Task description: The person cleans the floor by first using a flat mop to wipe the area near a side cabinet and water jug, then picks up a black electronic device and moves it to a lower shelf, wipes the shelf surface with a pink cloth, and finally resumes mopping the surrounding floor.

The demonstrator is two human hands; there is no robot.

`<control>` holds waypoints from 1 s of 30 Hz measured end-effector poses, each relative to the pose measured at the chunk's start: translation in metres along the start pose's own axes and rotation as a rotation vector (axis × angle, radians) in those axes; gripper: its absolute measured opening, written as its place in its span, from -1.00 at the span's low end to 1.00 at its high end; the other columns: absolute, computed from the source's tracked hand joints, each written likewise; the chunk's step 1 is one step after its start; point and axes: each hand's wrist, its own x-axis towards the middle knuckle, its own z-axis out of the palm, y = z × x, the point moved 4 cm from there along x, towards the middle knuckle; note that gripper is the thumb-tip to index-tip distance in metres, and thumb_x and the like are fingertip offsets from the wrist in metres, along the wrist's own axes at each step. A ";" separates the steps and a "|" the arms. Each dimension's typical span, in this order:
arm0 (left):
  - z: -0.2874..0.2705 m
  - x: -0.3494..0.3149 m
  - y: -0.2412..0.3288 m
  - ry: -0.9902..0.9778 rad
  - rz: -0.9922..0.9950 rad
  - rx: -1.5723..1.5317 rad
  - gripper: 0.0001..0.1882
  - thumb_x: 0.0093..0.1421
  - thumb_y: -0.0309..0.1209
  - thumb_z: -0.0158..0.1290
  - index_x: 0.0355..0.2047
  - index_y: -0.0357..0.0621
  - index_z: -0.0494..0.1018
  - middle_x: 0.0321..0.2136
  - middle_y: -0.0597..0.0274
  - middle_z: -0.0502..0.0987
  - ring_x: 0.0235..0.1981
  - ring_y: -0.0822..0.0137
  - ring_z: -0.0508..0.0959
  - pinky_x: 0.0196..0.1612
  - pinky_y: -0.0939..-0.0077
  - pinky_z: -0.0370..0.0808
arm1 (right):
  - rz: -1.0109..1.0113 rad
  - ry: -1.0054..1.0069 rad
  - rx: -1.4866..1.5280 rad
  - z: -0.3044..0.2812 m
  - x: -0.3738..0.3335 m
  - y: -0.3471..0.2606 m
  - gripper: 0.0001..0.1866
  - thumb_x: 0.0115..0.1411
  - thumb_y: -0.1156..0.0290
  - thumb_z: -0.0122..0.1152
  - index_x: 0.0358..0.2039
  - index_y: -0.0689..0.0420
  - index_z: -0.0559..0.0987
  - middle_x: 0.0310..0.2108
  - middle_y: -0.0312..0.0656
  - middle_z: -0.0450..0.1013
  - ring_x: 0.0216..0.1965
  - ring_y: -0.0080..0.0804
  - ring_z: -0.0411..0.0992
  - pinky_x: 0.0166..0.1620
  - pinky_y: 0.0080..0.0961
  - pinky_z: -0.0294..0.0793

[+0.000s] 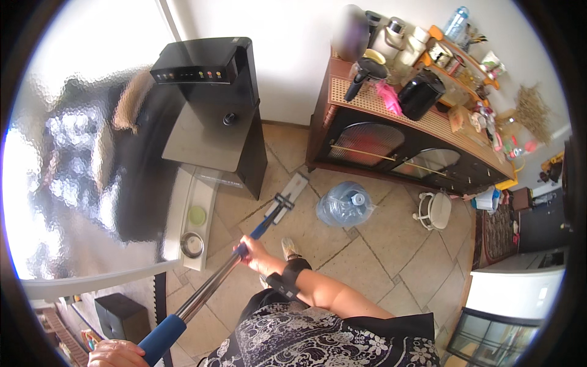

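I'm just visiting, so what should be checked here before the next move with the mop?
1. Left hand gripping the top end of the mop: ok.
2. Right hand gripping the pole lower down: ok.
3. Mop head down on the tiled floor: ok, it appears to rest there.
4. Mop head apart from the big water bottle: ok, bare tile shows between them.
5. Floor to the right free of obstacles: not ok, the bottle and a small stool stand there.
6. Mop head wet or dry: cannot tell.
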 end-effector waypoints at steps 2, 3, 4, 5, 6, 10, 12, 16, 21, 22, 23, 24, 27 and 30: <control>-0.013 -0.014 0.012 -0.014 0.010 -0.057 -0.77 0.04 -0.41 -0.04 -0.70 -0.14 0.21 -0.82 0.25 0.26 -0.76 0.29 0.31 -0.41 0.30 0.37 | 0.024 -0.011 -0.005 -0.004 -0.021 0.025 -0.87 0.07 0.36 0.02 -0.42 0.13 0.35 -0.46 -0.22 0.38 -0.41 -0.37 0.45 -0.37 -0.30 0.56; -0.020 -0.021 0.016 -0.023 0.011 -0.086 -0.77 0.04 -0.40 -0.04 -0.69 -0.14 0.21 -0.82 0.26 0.26 -0.76 0.29 0.31 -0.41 0.30 0.37 | 0.009 -0.032 0.017 -0.007 -0.029 0.036 -0.84 0.06 0.31 0.02 -0.43 0.13 0.36 -0.47 -0.16 0.43 -0.43 -0.33 0.45 -0.35 -0.32 0.53; -0.025 -0.028 0.018 -0.060 0.031 -0.114 -0.75 0.03 -0.36 -0.02 -0.70 -0.11 0.22 -0.82 0.27 0.28 -0.75 0.29 0.35 -0.42 0.31 0.39 | 0.007 -0.022 0.027 -0.008 -0.039 0.043 -0.84 0.07 0.32 0.01 -0.44 0.14 0.36 -0.46 -0.15 0.43 -0.43 -0.33 0.45 -0.33 -0.33 0.52; -0.025 -0.030 0.022 -0.139 0.038 -0.105 -0.75 0.03 -0.36 -0.01 -0.71 -0.11 0.22 -0.81 0.28 0.29 -0.75 0.30 0.36 -0.43 0.32 0.39 | 0.003 -0.011 0.032 -0.009 -0.046 0.050 -0.85 0.07 0.33 0.00 -0.44 0.14 0.36 -0.46 -0.14 0.43 -0.42 -0.33 0.45 -0.32 -0.33 0.52; -0.026 -0.028 0.028 -0.215 0.046 -0.093 -0.74 0.03 -0.35 -0.01 -0.71 -0.10 0.23 -0.81 0.28 0.30 -0.74 0.30 0.38 -0.44 0.33 0.39 | -0.004 -0.022 0.061 -0.012 -0.052 0.055 -0.85 0.06 0.34 0.02 -0.43 0.15 0.36 -0.46 -0.14 0.42 -0.41 -0.33 0.45 -0.32 -0.32 0.53; -0.027 -0.033 0.041 -0.322 0.161 -0.104 -0.76 -0.01 -0.36 0.02 -0.72 -0.11 0.26 -0.79 0.30 0.35 -0.74 0.32 0.42 -0.52 0.38 0.41 | -0.037 -0.034 0.065 -0.023 -0.072 0.075 -0.82 0.04 0.36 0.08 -0.41 0.17 0.35 -0.45 -0.12 0.41 -0.39 -0.33 0.45 -0.32 -0.31 0.55; -0.020 -0.034 0.051 -0.358 0.201 -0.118 -0.81 -0.06 -0.41 0.03 -0.70 -0.14 0.28 -0.79 0.28 0.36 -0.75 0.31 0.42 -0.59 0.42 0.40 | -0.064 -0.029 0.115 -0.041 -0.071 0.083 -0.80 0.04 0.35 0.08 -0.40 0.20 0.35 -0.43 -0.08 0.42 -0.40 -0.32 0.45 -0.32 -0.34 0.55; -0.013 -0.037 0.060 -0.362 0.239 -0.171 -0.82 -0.05 -0.43 0.04 -0.69 -0.15 0.28 -0.79 0.26 0.35 -0.76 0.31 0.41 -0.62 0.46 0.37 | -0.009 0.026 0.088 -0.053 -0.092 0.085 -0.85 0.06 0.38 0.03 -0.42 0.19 0.35 -0.48 -0.09 0.44 -0.43 -0.33 0.46 -0.24 -0.28 0.55; -0.023 -0.035 0.072 -0.452 0.321 -0.206 -0.85 -0.04 -0.43 0.03 -0.67 -0.12 0.29 -0.78 0.29 0.38 -0.74 0.32 0.45 -0.64 0.47 0.34 | 0.010 -0.029 0.163 -0.039 -0.122 0.095 -0.87 0.10 0.41 0.01 -0.44 0.20 0.35 -0.44 -0.09 0.44 -0.42 -0.36 0.45 -0.22 -0.31 0.56; -0.018 -0.030 0.076 -0.507 0.338 -0.203 -0.85 -0.05 -0.43 0.03 -0.66 -0.11 0.29 -0.78 0.29 0.38 -0.73 0.31 0.45 -0.64 0.47 0.35 | 0.000 0.019 0.167 -0.037 -0.134 0.092 -0.86 0.13 0.40 -0.01 -0.41 0.20 0.33 -0.40 -0.09 0.44 -0.38 -0.35 0.46 -0.22 -0.33 0.57; -0.013 -0.025 0.081 -0.560 0.354 -0.201 -0.85 -0.05 -0.43 0.03 -0.66 -0.10 0.29 -0.78 0.30 0.38 -0.73 0.31 0.45 -0.64 0.47 0.35 | -0.013 0.024 0.184 -0.039 -0.143 0.089 -0.86 0.14 0.40 -0.01 -0.40 0.20 0.32 -0.39 -0.09 0.43 -0.36 -0.35 0.46 -0.23 -0.33 0.57; -0.005 -0.018 0.088 -0.679 0.372 -0.190 -0.84 -0.05 -0.42 0.05 -0.66 -0.09 0.30 -0.77 0.29 0.40 -0.74 0.30 0.46 -0.62 0.47 0.38 | -0.024 0.031 0.201 -0.043 -0.151 0.085 -0.86 0.14 0.40 -0.01 -0.38 0.20 0.32 -0.38 -0.08 0.43 -0.35 -0.35 0.46 -0.23 -0.33 0.57; 0.026 -0.004 0.110 -0.816 0.425 -0.130 -0.83 -0.05 -0.41 0.06 -0.66 -0.09 0.30 -0.76 0.26 0.42 -0.75 0.30 0.47 -0.58 0.45 0.42 | -0.039 -0.029 0.318 -0.060 -0.161 0.077 -0.86 0.14 0.43 0.00 -0.36 0.21 0.30 -0.37 -0.07 0.43 -0.34 -0.33 0.47 -0.29 -0.35 0.58; 0.037 0.007 0.120 -0.791 0.469 -0.164 -0.83 -0.05 -0.33 0.05 -0.61 -0.13 0.35 -0.76 0.26 0.42 -0.76 0.33 0.45 -0.68 0.45 0.36 | -0.052 -0.076 0.403 -0.059 -0.174 0.075 -0.86 0.13 0.44 0.04 -0.39 0.21 0.32 -0.39 -0.08 0.44 -0.35 -0.31 0.49 -0.34 -0.37 0.60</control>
